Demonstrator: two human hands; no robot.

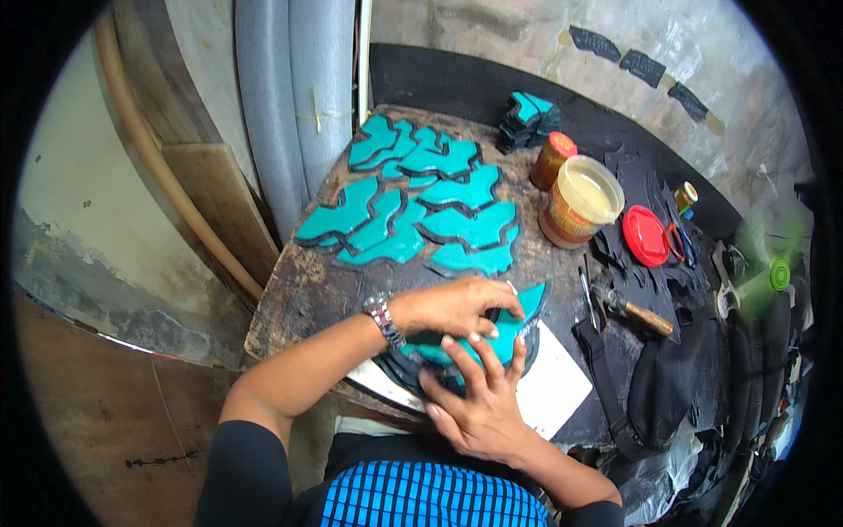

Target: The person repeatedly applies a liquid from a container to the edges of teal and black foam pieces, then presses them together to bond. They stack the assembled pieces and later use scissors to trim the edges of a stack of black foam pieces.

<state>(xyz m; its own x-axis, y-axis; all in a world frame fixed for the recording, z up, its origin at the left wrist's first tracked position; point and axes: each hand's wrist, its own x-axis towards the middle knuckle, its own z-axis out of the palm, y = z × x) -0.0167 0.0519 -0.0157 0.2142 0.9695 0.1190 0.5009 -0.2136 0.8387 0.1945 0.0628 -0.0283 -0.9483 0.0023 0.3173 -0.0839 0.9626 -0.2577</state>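
Note:
My left hand (pixel 452 305), with a metal wristwatch on its wrist, presses down on a teal-faced, black-edged cut piece (pixel 509 329) lying on a white sheet (pixel 553 386). My right hand (pixel 479 395) lies flat on the same piece from below, fingers spread over its lower part. Both hands cover most of the piece; only its upper right tip shows. Farther back on the worn wooden table (pixel 299 294), several similar teal pieces (pixel 413 206) lie overlapping in rows.
An open tub of yellowish glue (pixel 581 200) stands beside an orange-lidded can (pixel 553 158) and a red lid (pixel 645 235). A hammer (pixel 634 309), black fabric pieces and a black bag (pixel 667 386) fill the right side. A small stack of teal pieces (pixel 527 119) sits at the back.

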